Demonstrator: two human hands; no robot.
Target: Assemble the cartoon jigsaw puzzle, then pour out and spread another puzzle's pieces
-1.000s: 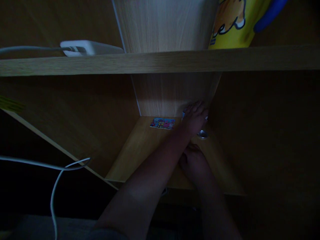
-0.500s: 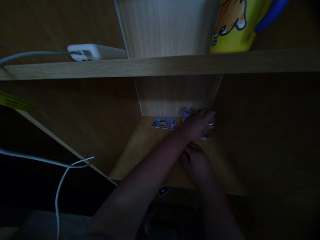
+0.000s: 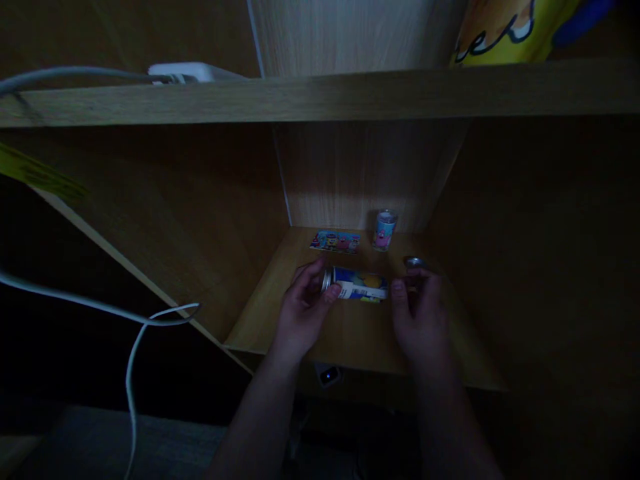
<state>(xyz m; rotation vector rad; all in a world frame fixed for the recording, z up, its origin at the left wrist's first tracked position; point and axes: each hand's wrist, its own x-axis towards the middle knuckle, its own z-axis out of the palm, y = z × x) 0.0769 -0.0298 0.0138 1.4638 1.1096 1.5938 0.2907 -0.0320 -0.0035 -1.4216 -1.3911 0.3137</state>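
Observation:
A small can with a blue and yellow printed wrap and a white label strip is held sideways over the lower shelf. My left hand grips its silver end between thumb and fingers. At the can's other end is my right hand, thumb and fingers bent together; what they hold, if anything, is hidden. Behind the hands a second small can, with a pink cartoon figure, stands upright. A round silver lid or can end lies just beyond my right fingers. To the left lies a flat colourful cartoon card.
An upper shelf board crosses above my hands, bearing a white charger-like block and a yellow container with a blue handle. A white cable hangs at left. Side panels enclose the dim compartment.
My arms have uncrossed. The left hand has come back from the far right and now holds the sideways can. My right hand has shifted right and up. The standing can is now uncovered.

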